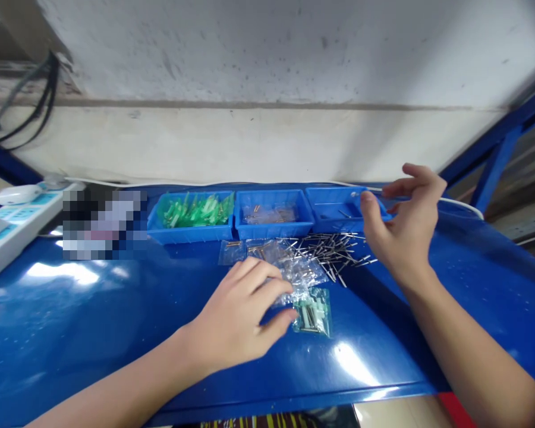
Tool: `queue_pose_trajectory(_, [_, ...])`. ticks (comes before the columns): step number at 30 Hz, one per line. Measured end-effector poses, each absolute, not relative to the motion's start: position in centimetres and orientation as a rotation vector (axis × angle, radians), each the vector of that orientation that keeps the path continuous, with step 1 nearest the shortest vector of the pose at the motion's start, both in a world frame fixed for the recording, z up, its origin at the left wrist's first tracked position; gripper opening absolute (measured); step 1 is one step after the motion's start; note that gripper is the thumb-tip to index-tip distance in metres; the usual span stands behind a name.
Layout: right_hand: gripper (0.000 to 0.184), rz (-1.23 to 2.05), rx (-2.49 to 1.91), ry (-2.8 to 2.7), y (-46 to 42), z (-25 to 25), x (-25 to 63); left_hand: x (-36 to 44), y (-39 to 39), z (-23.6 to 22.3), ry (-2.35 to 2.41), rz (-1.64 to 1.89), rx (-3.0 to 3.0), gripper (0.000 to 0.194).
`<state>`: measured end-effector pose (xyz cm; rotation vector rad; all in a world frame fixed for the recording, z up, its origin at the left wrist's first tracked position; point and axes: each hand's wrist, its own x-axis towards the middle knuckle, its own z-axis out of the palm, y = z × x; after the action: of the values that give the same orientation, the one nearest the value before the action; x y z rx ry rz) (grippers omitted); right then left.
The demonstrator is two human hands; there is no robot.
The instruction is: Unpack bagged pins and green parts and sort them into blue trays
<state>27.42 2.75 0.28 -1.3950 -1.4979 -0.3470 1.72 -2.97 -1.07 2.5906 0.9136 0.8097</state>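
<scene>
My left hand (pixel 245 315) hovers low over the blue table with its fingers spread and loosely bent, nothing visible in them. Its thumb tip is at the left edge of a small greenish packet (pixel 312 313) with white plugs and metal pins inside; whether they touch I cannot tell. Just beyond the fingers are clear plastic packets (pixel 303 270) of small metal parts, partly covered by the hand. My right hand (pixel 405 220) is raised before the right blue bin (pixel 339 223), thumb and fingers apart, holding nothing I can see. Loose metal pins (pixel 334 252) lie piled left of it.
The left blue bin (pixel 191 233) has green packets, the middle blue bin (pixel 274 229) clear packets. A white power strip (pixel 22 223) is at the far left, beside a pixelated patch. A white cable (pixel 196 183) runs along the wall (pixel 258 142); blue frame posts (pixel 499 157) stand right.
</scene>
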Motion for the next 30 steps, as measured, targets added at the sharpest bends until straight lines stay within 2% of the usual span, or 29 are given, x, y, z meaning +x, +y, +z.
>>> queue_pose_trajectory(6, [0.050, -0.202, -1.327, -1.689, 2.0, -0.8, 24.3, 4.6, -4.1, -2.3, 0.737, 0.605, 2.854, 0.056])
queue_pose_trajectory(11, [0.040, -0.062, -1.204, -1.836, 0.9, -1.0, 22.4, 5.6, -4.2, -2.7, 0.707, 0.732, 2.872, 0.024])
queue_pose_trajectory(14, [0.023, 0.110, -1.212, -1.812, 0.4, -0.4, 22.4, 4.9, -4.0, -1.6, 0.804, 0.904, 2.633, 0.020])
queue_pose_trajectory(16, [0.018, 0.323, -1.253, -1.751, 0.0, 0.2, 22.1, 3.9, -3.4, -0.8, 0.936, 0.990, 2.417, 0.020])
queue_pose_trajectory(21, [0.038, 1.009, -1.257, -1.602, -1.4, 1.2, 20.5, 1.5, -1.4, 0.1, 1.223, 1.351, 2.171, 0.018])
queue_pose_trajectory(25, [0.056, 1.546, -1.150, -1.613, -2.2, 0.6, 19.5, 1.5, -1.5, -0.7, 1.026, 1.436, 2.394, 0.023])
queue_pose_trajectory(27, [0.054, 1.608, -1.076, -1.535, -2.3, 0.2, 19.3, 2.0, -2.0, -1.2, 0.968, 1.413, 2.487, 0.024])
queue_pose_trajectory(30, [0.043, 1.334, -1.142, -1.552, -2.4, 0.1, 19.4, 2.6, -2.5, -1.4, 0.955, 1.344, 2.552, 0.022])
